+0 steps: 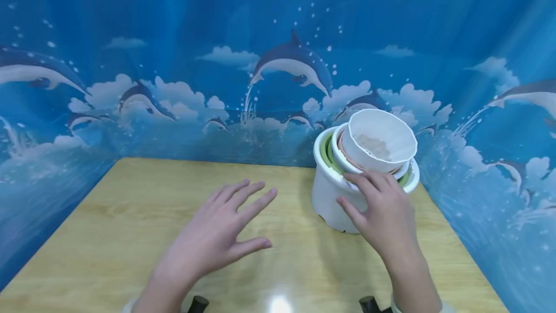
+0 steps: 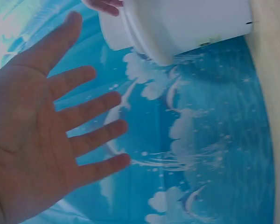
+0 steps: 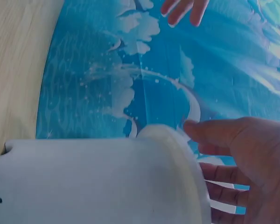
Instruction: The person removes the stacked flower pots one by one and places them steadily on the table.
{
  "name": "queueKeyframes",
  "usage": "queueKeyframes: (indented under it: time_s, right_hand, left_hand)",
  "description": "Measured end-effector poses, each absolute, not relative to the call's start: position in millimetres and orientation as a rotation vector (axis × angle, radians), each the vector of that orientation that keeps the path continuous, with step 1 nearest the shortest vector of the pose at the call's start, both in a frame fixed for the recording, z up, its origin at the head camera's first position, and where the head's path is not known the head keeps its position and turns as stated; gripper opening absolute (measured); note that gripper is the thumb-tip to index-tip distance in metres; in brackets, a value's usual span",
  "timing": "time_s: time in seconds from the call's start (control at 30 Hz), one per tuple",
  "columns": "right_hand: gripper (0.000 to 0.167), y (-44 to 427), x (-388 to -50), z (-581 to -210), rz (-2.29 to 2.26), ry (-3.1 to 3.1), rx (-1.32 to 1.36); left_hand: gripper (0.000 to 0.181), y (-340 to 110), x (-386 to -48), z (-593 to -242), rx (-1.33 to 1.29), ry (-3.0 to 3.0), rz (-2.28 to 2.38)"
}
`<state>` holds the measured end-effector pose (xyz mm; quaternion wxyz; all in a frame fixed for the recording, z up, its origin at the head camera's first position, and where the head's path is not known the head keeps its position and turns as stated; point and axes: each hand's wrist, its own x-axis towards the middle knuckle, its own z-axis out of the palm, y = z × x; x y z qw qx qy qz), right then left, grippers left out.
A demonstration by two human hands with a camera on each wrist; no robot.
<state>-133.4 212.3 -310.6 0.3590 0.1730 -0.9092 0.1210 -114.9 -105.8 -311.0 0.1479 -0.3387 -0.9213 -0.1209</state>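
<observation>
A large white pot (image 1: pixel 332 202) stands at the table's right rear, holding nested green, white and pinkish pots, with a white fluted pot (image 1: pixel 380 139) tilted on top. My right hand (image 1: pixel 386 211) is at the stack's front rim, fingers slightly bent; whether it touches is unclear. In the right wrist view, the right hand (image 3: pixel 256 163) has its fingers beside the white pot's rim (image 3: pixel 177 158). My left hand (image 1: pixel 217 231) hangs over the table left of the stack, fingers spread and holding nothing. The left wrist view shows the left hand's (image 2: pixel 51 126) bare palm.
The wooden table (image 1: pixel 130 216) extends left and in front of the stack. A blue curtain (image 1: pixel 195 62) with dolphins hangs behind and along both sides. Two small black objects (image 1: pixel 198 304) show at the near edge of the head view.
</observation>
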Motion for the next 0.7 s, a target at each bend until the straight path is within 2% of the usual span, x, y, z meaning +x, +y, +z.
queueKeyframes:
  time_s: [0.23, 0.47, 0.6, 0.7]
  right_hand:
    - [0.042, 224.5, -133.2, -309.0, 0.335, -2.399, 0.364]
    - [0.045, 252.1, -120.5, -294.5, 0.368, -2.523, 0.259]
    - [0.047, 268.8, -116.3, -289.9, 0.366, -2.605, 0.168]
    - [0.041, 275.4, -118.4, -289.9, 0.353, -2.659, 0.13]
  left_hand:
    - [0.069, -87.8, -133.9, -328.5, -1.021, -2.441, -0.446]
    - [0.05, -35.8, -161.4, -337.1, -1.136, -2.277, -0.599]
    - [0.051, 1.1, -170.8, -334.0, -1.238, -2.219, -0.597]
    - [0.054, 25.0, -174.1, -329.6, -1.293, -2.183, -0.582]
